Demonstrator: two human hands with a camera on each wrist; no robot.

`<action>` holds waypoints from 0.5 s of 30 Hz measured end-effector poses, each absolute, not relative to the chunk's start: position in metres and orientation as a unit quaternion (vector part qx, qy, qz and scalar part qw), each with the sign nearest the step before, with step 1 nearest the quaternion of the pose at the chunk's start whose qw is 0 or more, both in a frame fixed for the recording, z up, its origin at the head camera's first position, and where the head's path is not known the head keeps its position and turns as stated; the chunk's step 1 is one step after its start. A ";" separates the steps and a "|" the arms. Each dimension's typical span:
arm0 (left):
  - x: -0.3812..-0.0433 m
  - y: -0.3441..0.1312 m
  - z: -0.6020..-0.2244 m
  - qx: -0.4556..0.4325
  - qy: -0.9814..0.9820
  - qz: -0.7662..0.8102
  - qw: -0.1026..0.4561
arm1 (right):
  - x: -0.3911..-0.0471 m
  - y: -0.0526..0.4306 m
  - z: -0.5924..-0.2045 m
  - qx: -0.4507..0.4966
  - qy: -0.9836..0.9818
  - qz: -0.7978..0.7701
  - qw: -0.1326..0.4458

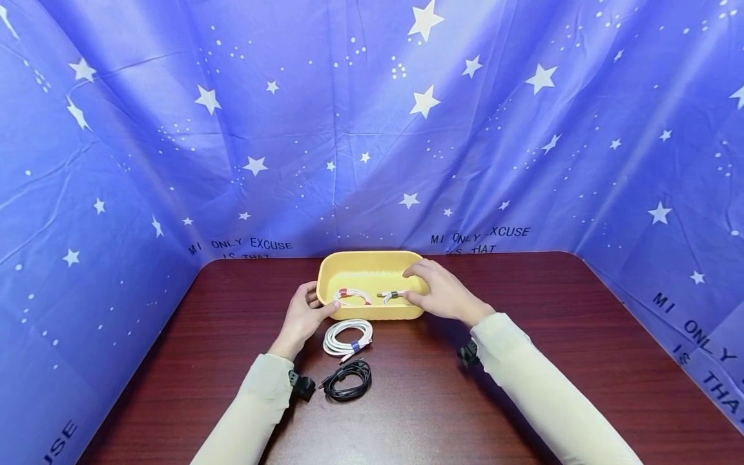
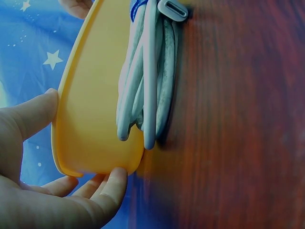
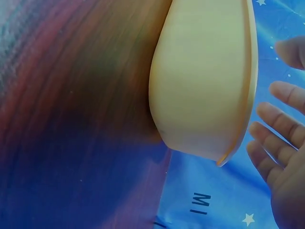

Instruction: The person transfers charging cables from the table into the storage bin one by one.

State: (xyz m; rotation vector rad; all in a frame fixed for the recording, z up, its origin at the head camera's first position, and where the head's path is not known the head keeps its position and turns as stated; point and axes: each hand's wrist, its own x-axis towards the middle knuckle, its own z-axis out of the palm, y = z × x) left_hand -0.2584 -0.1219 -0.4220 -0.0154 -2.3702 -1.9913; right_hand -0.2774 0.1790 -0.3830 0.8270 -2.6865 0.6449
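Observation:
A yellow plastic bin stands near the table's far edge. My left hand grips its left end, the thumb on the front rim and the fingers around the side. Over the bin's right end, my right hand is spread, its fingers apart from the wall in the right wrist view. Inside lie a white cable with a red tie and a smaller white cable with a dark tie. A coiled white cable with a blue tie lies in front of the bin.
Nearer me, a coiled black cable lies on the dark red wood table. A blue star-patterned curtain hangs behind and along both sides. Each wrist wears a small black camera.

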 end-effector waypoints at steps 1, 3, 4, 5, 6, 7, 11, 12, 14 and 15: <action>-0.259 -0.122 -0.422 -0.004 -0.766 -0.642 0.023 | -0.276 0.179 -0.383 0.285 -0.923 0.224 0.131; -0.259 -0.122 -0.423 -0.004 -0.767 -0.642 0.023 | -0.275 0.181 -0.385 0.285 -0.922 0.226 0.137; -0.259 -0.122 -0.423 -0.004 -0.767 -0.641 0.024 | -0.274 0.181 -0.385 0.284 -0.921 0.228 0.140; -0.259 -0.122 -0.423 -0.004 -0.768 -0.640 0.025 | -0.273 0.181 -0.386 0.282 -0.920 0.232 0.143; -0.259 -0.122 -0.423 -0.004 -0.768 -0.640 0.025 | -0.272 0.182 -0.386 0.278 -0.920 0.234 0.145; -0.259 -0.122 -0.423 -0.005 -0.768 -0.640 0.026 | -0.271 0.183 -0.387 0.274 -0.920 0.239 0.147; -0.260 -0.122 -0.424 -0.006 -0.767 -0.641 0.026 | -0.268 0.186 -0.389 0.250 -0.922 0.255 0.150; -0.260 -0.122 -0.424 -0.007 -0.767 -0.641 0.025 | -0.267 0.187 -0.390 0.245 -0.922 0.259 0.149; -0.260 -0.122 -0.423 -0.008 -0.766 -0.643 0.024 | -0.266 0.188 -0.391 0.237 -0.922 0.268 0.146; -0.259 -0.122 -0.423 -0.009 -0.765 -0.644 0.024 | -0.266 0.188 -0.392 0.234 -0.922 0.274 0.144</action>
